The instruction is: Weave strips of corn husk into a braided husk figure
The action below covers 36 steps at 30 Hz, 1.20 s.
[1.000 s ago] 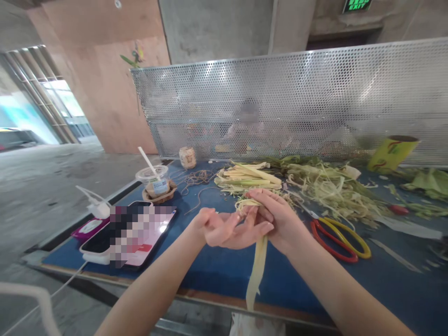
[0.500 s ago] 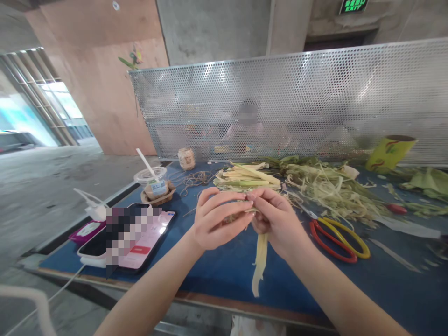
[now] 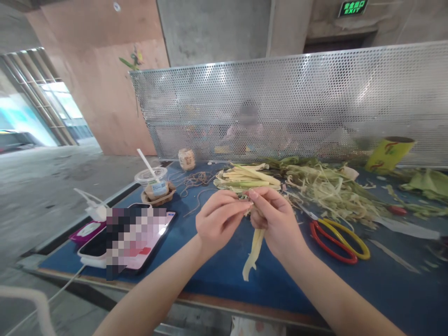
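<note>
A pale yellow corn husk strip (image 3: pixel 254 254) hangs below my right hand (image 3: pixel 280 219), its torn lower end free above the table's near part. The right thumb and fingers are pinched on the strip's upper part. Just left of it my left hand (image 3: pixel 219 221) is closed, its fingertips meeting the right ones at the work. A small bit of the bunched husk shows between the fingertips; the rest is hidden behind the fingers. Right behind the hands lies a pile of pale and green husk strips (image 3: pixel 248 176). Red-and-yellow-handled scissors (image 3: pixel 338 240) lie right of my right hand.
A phone (image 3: pixel 154 240), a white-cased device (image 3: pixel 93 254), a purple tissue pack (image 3: pixel 86 233) and a straw cup (image 3: pixel 154 182) stand left. Twine (image 3: pixel 198 179) and a wrapped jar (image 3: pixel 186 159) lie behind. Right are husk scraps (image 3: pixel 325 186) and a yellow tube (image 3: pixel 390 156). A perforated metal screen (image 3: pixel 280 107) closes the back.
My left fingers, spread over the work before, have curled in and drawn together at the fingertips. The hanging husk end has swung left and risen a little.
</note>
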{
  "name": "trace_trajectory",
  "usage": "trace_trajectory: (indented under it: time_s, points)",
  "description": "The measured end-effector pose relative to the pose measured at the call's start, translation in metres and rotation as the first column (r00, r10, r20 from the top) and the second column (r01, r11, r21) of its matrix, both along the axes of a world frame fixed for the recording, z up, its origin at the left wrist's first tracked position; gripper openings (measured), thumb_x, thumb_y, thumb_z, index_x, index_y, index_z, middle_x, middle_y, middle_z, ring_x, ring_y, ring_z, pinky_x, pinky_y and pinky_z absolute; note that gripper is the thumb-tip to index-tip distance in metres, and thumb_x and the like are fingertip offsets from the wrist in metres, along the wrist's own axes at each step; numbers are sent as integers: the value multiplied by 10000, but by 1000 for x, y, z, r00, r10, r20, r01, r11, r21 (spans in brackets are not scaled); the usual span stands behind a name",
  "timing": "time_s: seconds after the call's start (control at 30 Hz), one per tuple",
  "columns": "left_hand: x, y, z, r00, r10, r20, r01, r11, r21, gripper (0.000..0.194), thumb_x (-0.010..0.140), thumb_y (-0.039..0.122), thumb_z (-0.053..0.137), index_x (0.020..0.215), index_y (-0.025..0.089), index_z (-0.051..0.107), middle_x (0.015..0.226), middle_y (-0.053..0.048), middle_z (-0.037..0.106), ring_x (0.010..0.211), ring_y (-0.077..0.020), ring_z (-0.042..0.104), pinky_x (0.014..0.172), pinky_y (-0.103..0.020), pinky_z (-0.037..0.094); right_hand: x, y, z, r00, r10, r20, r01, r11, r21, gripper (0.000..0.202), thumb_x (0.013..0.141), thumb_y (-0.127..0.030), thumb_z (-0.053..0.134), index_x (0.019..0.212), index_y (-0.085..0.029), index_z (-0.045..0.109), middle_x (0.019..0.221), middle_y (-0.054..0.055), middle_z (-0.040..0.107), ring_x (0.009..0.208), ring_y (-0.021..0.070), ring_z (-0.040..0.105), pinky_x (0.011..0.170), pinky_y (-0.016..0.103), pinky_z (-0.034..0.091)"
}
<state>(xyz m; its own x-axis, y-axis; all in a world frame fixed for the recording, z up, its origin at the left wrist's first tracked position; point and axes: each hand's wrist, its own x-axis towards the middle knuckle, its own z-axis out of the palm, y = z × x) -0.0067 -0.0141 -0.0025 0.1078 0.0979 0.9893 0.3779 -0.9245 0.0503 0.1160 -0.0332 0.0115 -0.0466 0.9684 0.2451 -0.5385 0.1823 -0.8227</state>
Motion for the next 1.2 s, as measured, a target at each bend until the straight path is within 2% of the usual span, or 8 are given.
trace_trajectory:
  time_s: [0.07, 0.2, 0.47, 0.67, 0.83, 1.0, 1.1, 1.2]
  points:
    - [5, -3, -1, 989, -54, 140, 81, 978, -191, 186, 697, 48, 609, 802, 199, 633, 714, 10, 632, 686, -114, 598, 631, -251, 500, 1, 1, -1, 1000, -29, -11, 30, 998, 59, 148, 655, -289, 675, 661, -194, 562, 618, -53, 546, 345, 6, 276, 343, 187, 198]
    - [7, -4, 1, 930, -135, 343, 290, 842, -455, 82, 693, 106, 634, 721, 183, 631, 677, 10, 631, 612, -96, 593, 536, -204, 489, 6, 7, -2, 999, -6, 33, 3, 995, 96, 145, 660, -274, 672, 637, -194, 553, 775, -39, 566, 356, -3, 310, 348, 195, 216]
    - [0, 0, 6, 913, -263, 312, 394, 771, -501, 116, 696, 103, 632, 766, 194, 651, 707, 4, 650, 645, -93, 596, 547, -195, 487, 17, 14, -2, 982, 52, 180, -68, 994, 84, 160, 664, -291, 677, 629, -180, 567, 488, -68, 476, 321, 9, 276, 325, 178, 192]
    - [-2, -1, 6, 923, -275, 268, 370, 824, -428, 174, 652, 70, 666, 746, 215, 682, 791, -9, 600, 699, -96, 588, 533, -190, 480, 19, 11, 2, 974, 39, 223, -53, 997, 57, 170, 630, -305, 699, 608, -167, 602, 394, -81, 393, 316, 13, 251, 313, 176, 167]
    - [-6, -1, 9, 904, -368, 219, 428, 791, -437, 203, 637, 57, 673, 751, 224, 686, 728, -10, 603, 653, -94, 569, 490, -175, 456, 26, 12, 6, 947, 203, 249, -221, 974, 44, 202, 595, -283, 726, 572, -156, 572, 483, -56, 494, 311, 3, 293, 308, 171, 182]
    - [-11, 1, 10, 857, -483, 180, 507, 724, -468, 269, 620, 33, 678, 790, 242, 691, 758, -17, 608, 684, -107, 576, 547, -193, 481, 32, 14, 6, 878, 399, 264, -415, 910, 8, 169, 620, -227, 718, 597, -151, 568, 453, -79, 461, 295, -11, 291, 300, 147, 182]
    - [-12, 1, 10, 820, -539, 190, 548, 645, -533, 404, 612, 57, 696, 946, 281, 661, 873, -29, 628, 694, -110, 579, 581, -209, 496, 33, 14, 6, 833, 471, 289, -488, 873, -17, 160, 612, -193, 718, 599, -148, 565, 466, -72, 488, 296, -8, 315, 290, 138, 191]
    - [-12, -2, 13, 735, -631, 249, 619, 474, -627, 653, 633, 82, 694, 1191, 352, 490, 876, -18, 658, 655, -107, 587, 556, -203, 502, 33, 13, 7, 769, 563, 304, -573, 817, -64, 174, 598, -195, 721, 578, -136, 559, 518, -45, 547, 308, -6, 340, 284, 135, 214]
